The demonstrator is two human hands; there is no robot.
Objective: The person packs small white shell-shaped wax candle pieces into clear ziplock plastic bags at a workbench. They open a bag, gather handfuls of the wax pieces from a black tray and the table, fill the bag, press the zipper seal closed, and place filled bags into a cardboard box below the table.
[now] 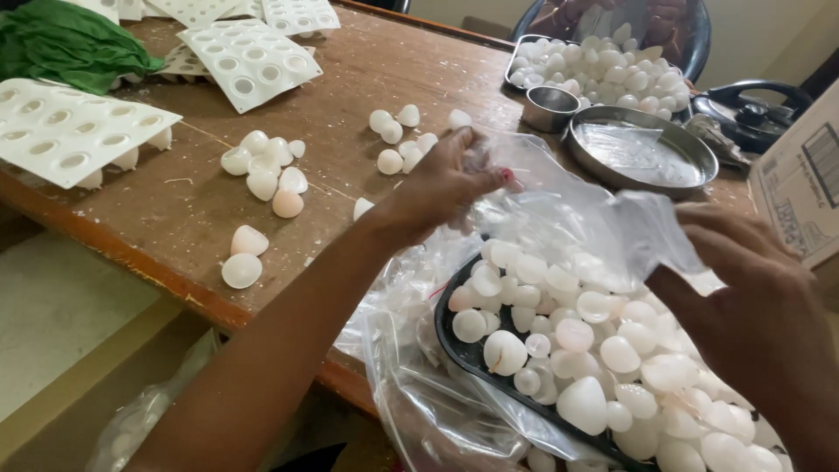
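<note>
Nearest the camera, a dark tray (pixel 454 345) heaped with white dome-shaped pieces (pixel 581 404) sits at the near right, half wrapped in a clear plastic bag (pixel 559 210) that is bunched under and over it. Both hands are on that bag: the left hand (pixel 446 183) has its fingers pinched together on the far edge of the film, and the right hand (pixel 752 271) is closed on a fold of it at the right, lifting it above the heap. As it looks, the tray is already loaded and the bag covers only part of it, so the bagging seems about halfway; the near end of the tray is still uncovered. On the wooden table (pixel 175 218) much is left loose: a cluster of white domes (pixel 265 166) at the left, two more (pixel 242 258) near the table's edge, and a small group (pixel 395 138) just beyond the left hand. White moulds with round hollows (pixel 74 131) lie at the far left, their cavities empty as far as can be seen, beside a green cloth (pixel 70 39). At the far right stand a round steel plate (pixel 642 153), a small steel bowl (pixel 551 107) and a second tray of white pieces (pixel 594 65), none of them bagged.
</note>
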